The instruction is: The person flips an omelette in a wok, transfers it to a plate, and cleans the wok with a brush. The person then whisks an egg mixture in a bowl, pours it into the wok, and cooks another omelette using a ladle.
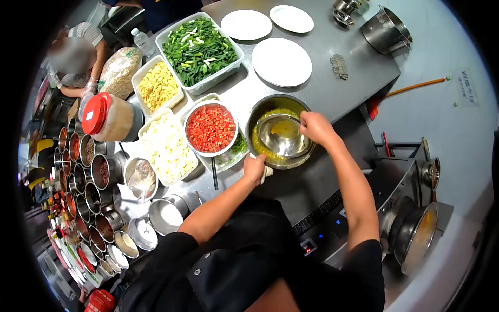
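Note:
My right hand (315, 127) is closed on the edge of a shiny metal bowl (273, 144). That bowl sits tilted inside a larger metal pot (271, 104), where a chunky yellow mixture (264, 152) shows around it; some yellow liquid lies in the bowl. At the pot's near left rim, my left hand (254, 168) is closed around a pale cloth (267, 173) pressed against the pot. Just left of the pot stands a round container of chopped red pieces (210, 128), set over a tub with chopped greens (239, 146).
Tubs of green onion pieces (199, 51), yellow pieces (157, 87) and pale chunks (166, 148) stand to the left. White plates (282, 62) lie beyond the pot. A red-lidded jar (113, 116) and several metal pots crowd the far left. Another person (99, 47) works there.

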Available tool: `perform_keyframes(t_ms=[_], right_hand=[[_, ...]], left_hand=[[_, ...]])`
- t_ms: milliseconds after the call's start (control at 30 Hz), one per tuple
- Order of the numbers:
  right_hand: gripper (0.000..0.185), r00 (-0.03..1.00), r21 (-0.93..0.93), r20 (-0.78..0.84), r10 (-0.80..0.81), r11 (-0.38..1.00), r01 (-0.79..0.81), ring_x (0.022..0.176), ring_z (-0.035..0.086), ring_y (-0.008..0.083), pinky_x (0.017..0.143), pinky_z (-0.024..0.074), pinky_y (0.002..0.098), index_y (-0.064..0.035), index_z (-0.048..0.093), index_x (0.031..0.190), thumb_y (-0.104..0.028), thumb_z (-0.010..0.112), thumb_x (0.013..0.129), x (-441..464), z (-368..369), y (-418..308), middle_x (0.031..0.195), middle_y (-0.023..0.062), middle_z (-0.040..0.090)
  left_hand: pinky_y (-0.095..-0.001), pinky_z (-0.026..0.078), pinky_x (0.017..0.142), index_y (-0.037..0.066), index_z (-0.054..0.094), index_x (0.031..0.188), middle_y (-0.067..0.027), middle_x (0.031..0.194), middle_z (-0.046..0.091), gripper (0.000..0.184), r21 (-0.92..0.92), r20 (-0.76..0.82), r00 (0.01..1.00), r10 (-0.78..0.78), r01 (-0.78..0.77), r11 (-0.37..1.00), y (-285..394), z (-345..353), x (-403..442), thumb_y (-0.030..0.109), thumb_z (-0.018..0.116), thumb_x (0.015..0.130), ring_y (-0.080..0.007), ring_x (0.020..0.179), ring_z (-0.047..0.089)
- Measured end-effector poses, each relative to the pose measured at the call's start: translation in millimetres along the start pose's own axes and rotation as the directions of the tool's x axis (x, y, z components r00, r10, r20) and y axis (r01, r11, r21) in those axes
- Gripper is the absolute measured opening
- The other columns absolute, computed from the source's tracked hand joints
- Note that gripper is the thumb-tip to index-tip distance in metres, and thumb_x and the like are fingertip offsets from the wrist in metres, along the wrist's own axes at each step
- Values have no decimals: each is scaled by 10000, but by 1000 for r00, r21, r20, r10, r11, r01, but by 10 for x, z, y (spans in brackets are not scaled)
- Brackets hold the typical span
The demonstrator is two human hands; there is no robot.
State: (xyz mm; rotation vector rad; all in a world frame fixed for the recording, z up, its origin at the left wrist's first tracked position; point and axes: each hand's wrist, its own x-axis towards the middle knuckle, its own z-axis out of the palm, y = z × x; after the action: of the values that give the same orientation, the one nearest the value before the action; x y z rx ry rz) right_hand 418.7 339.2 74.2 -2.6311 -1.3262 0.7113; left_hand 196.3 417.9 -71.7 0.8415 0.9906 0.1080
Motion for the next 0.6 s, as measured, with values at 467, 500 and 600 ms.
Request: perform_keyframes(t_ms=[467,500,600], right_hand=[[63,629,-10,-770,104,985,-175,795,641,348,684,534,413,-33,582,889,-67,592,836,-1101,239,-20,1006,131,626],[63,611,11,-781,128,982,-191,800,641,347,687,535,413,-32,582,891,-65,589,838,-1102,319,-18,1010,133,624],[63,552,41,-819,154,977,-210,822,642,331,692,541,412,-38,584,904,-65,572,848,-1013,653,37,1032,144,619]], left_hand=[[-423,492,797,-48,571,1042,-228,884,674,394,413,11,918,396,-365,834,128,109,-55,213,607,749,-370,825,654],[-423,492,795,-48,571,1039,-229,882,674,392,409,19,918,395,-368,835,115,95,-67,215,610,749,-371,824,653],[-411,493,796,-48,575,1039,-224,891,673,381,362,-7,930,367,-340,868,-11,56,-9,201,617,753,-352,836,653]])
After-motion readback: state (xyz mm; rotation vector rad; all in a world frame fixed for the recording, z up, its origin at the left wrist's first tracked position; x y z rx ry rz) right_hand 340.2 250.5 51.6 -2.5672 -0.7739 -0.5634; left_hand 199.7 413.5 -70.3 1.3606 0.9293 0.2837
